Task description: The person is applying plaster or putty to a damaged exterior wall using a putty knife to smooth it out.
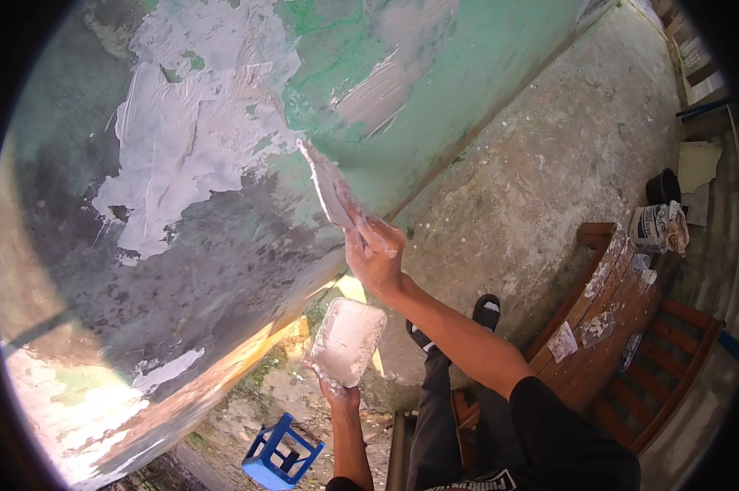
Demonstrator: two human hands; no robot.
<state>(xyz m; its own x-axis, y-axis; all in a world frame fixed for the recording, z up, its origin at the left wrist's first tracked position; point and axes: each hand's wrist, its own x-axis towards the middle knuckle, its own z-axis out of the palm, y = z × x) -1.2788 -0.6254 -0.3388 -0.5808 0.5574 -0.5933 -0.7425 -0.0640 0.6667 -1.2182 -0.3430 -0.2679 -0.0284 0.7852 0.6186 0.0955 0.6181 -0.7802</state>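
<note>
My right hand (374,252) is closed round a putty knife (326,185) smeared with pale filler. The blade's far end meets the green wall (337,106) beside a broad whitish patch of filler (206,123). Lower down, my left hand (337,391) grips a shallow rectangular tray (364,378) from its near edge. Pale filler covers the tray's inside, and some is stuck to my left fingers. The right hand's grip on the knife's handle is partly hidden by its own fingers.
A blue plastic stool (281,454) stands below the left hand. On the right is a wooden bench (599,303) with scraps and filler spots on it. A white bucket (649,229) and a black container (662,187) are beyond it. Concrete floor (533,164) runs along the wall.
</note>
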